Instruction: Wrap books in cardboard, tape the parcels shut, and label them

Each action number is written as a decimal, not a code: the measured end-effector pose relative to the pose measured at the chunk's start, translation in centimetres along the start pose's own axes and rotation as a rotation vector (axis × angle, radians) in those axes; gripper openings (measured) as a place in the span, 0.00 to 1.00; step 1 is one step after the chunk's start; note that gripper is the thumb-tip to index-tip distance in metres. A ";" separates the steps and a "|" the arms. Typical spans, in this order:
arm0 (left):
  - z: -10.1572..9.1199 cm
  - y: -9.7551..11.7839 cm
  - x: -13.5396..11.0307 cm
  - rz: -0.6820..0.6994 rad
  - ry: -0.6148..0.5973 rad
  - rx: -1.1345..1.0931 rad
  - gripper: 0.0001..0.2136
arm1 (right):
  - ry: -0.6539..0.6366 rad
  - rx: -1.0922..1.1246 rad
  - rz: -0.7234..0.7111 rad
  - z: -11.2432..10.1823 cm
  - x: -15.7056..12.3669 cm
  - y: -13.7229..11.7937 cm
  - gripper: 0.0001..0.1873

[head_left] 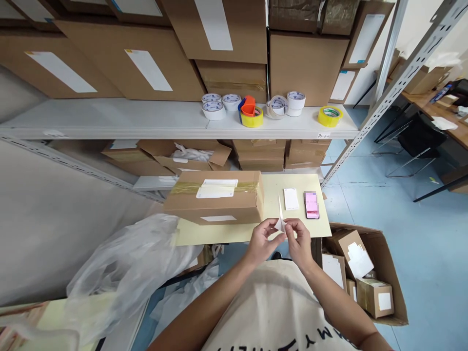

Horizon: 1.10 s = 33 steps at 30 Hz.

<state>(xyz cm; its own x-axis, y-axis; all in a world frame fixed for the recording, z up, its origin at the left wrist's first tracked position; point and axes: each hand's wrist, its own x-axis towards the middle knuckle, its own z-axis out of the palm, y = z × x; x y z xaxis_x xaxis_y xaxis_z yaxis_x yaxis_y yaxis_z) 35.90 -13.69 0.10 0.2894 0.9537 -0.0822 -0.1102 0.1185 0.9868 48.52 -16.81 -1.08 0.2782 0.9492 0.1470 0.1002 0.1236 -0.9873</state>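
Observation:
Both my hands meet over the front edge of a pale yellow tabletop [215, 235]. My left hand [266, 238] and my right hand [298, 240] pinch a small white paper label [280, 224] between their fingertips; part of it stands up as a thin strip. Left of my hands sits a taped cardboard box [183, 207] with a white label [217, 188] across its tape and another on its front side. Beyond my hands lie a white stack of cards or labels [291, 199] and a phone [312, 204] with a pink screen.
A metal shelf [146, 114] ahead carries several tape rolls, an orange tape dispenser [248, 106] and large cartons [309, 68]. Clear plastic sheeting [135, 263] bulges at the left. A big open carton [397, 292] holding small boxes stands on the floor at the right.

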 end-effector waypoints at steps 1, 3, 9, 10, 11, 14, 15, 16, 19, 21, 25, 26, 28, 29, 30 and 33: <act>0.0 0.0 0.0 0.008 0.029 0.035 0.18 | -0.009 -0.001 -0.010 0.1 0.0 -0.1 0.12; -0.2 -0.1 0.1 0.025 0.086 0.106 0.16 | -0.030 0.010 -0.012 0.2 -0.2 -0.2 0.12; -1.1 0.1 0.5 0.022 0.088 0.202 0.17 | -0.049 0.136 0.107 0.2 0.0 0.2 0.16; -1.3 0.2 0.6 0.010 0.074 0.210 0.17 | -0.042 0.157 0.134 0.1 0.2 0.3 0.17; -1.6 0.4 0.7 -0.002 0.058 0.220 0.17 | -0.034 0.175 0.157 -0.1 0.4 0.4 0.18; -2.8 1.1 1.1 -0.026 0.023 0.260 0.17 | -0.032 0.205 0.188 -1.0 1.1 0.6 0.19; -3.3 1.4 1.3 -0.031 0.019 0.281 0.17 | -0.033 0.205 0.190 -1.4 1.3 0.6 0.19; -3.7 1.8 1.5 -0.038 0.022 0.306 0.17 | -0.034 0.196 0.191 -1.8 1.5 0.6 0.19; -4.9 2.9 1.9 -0.074 0.054 0.379 0.16 | -0.025 0.164 0.215 -3.1 2.0 0.6 0.18; -5.5 3.6 2.1 -0.122 0.097 0.370 0.16 | -0.021 0.163 0.240 -3.9 2.3 0.6 0.19; -6.2 4.8 2.4 -0.229 0.251 0.214 0.18 | -0.026 0.173 0.236 -5.0 2.7 0.4 0.21; -6.4 5.0 2.5 -0.250 0.281 0.171 0.18 | -0.027 0.170 0.232 -5.2 2.7 0.4 0.21; -6.5 5.3 2.5 -0.269 0.324 0.105 0.19 | -0.025 0.164 0.231 -5.6 2.8 0.3 0.21; -6.6 5.4 2.6 -0.268 0.344 0.082 0.20 | -0.021 0.159 0.230 -5.8 2.9 0.3 0.21; -6.7 5.5 2.6 -0.262 0.366 0.065 0.20 | -0.017 0.152 0.226 -5.9 2.9 0.3 0.21; -6.8 5.6 2.5 -0.236 0.437 0.024 0.22 | -0.018 0.128 0.202 -6.2 3.0 0.4 0.20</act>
<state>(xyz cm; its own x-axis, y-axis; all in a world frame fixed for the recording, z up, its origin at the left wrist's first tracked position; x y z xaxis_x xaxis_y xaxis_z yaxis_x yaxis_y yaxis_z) 29.54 -8.72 4.49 -0.1228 0.9288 -0.3498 -0.0661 0.3440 0.9366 55.37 -15.72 -0.65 0.2629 0.9633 -0.0546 -0.0778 -0.0352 -0.9963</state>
